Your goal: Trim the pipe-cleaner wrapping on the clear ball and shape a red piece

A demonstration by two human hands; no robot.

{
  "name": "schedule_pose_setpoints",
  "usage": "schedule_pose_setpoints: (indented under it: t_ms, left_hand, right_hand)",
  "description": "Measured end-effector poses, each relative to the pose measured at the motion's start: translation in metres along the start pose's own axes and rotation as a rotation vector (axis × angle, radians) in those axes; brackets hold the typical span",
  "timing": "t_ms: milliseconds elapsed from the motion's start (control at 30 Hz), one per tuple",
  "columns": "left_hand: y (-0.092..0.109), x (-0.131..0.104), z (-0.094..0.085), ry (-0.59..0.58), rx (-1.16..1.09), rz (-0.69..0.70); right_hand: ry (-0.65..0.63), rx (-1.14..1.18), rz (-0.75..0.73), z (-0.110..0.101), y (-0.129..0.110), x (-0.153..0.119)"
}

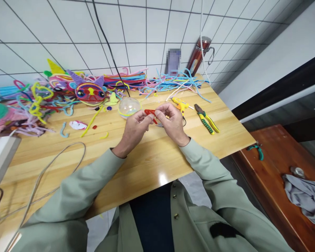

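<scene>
A red pipe cleaner (150,111), bent into a small loop, is pinched between my two hands above the wooden table. My left hand (135,130) grips one end with thumb and forefinger. On the other side my right hand (171,122) pinches it as well, fingers curled. Just behind my left hand sits a clear plastic dome (130,106) with a yellow band round its lower part. A yellow glue gun (181,105) lies behind my right hand, which partly hides it. Green-and-yellow pliers (207,119) rest farther right.
Heaped pipe cleaners (131,78) run along the tiled wall, with a finished-looking colourful face (90,92) among them. A red thermos (199,54) leans at the back. A grey cable (42,173) crosses the table's left. Beyond the right edge, a brown bench (267,171) holds a grey cloth (306,196).
</scene>
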State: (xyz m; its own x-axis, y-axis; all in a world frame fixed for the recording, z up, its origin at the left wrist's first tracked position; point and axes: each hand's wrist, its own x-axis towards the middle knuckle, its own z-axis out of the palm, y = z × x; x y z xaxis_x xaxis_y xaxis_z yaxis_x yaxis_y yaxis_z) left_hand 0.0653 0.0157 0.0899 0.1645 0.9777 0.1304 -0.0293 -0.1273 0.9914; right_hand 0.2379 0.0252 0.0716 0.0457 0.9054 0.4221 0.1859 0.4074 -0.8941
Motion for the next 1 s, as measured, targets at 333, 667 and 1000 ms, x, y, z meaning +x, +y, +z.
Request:
schedule_pose_setpoints:
  t_ms: [333,667,1000]
  left_hand:
    - [-0.011,-0.005,-0.002,0.063,-0.081,-0.035]
    - [-0.014,0.002,-0.006,0.061,-0.248,-0.166]
    - [-0.015,0.001,-0.007,0.068,-0.254,-0.131]
  right_hand:
    - [-0.081,0.107,0.126,0.005,-0.002,-0.005]
    - [-0.244,0.252,0.240,0.001,-0.004,-0.002]
    - [-0.225,0.383,0.385,-0.003,-0.002,0.000]
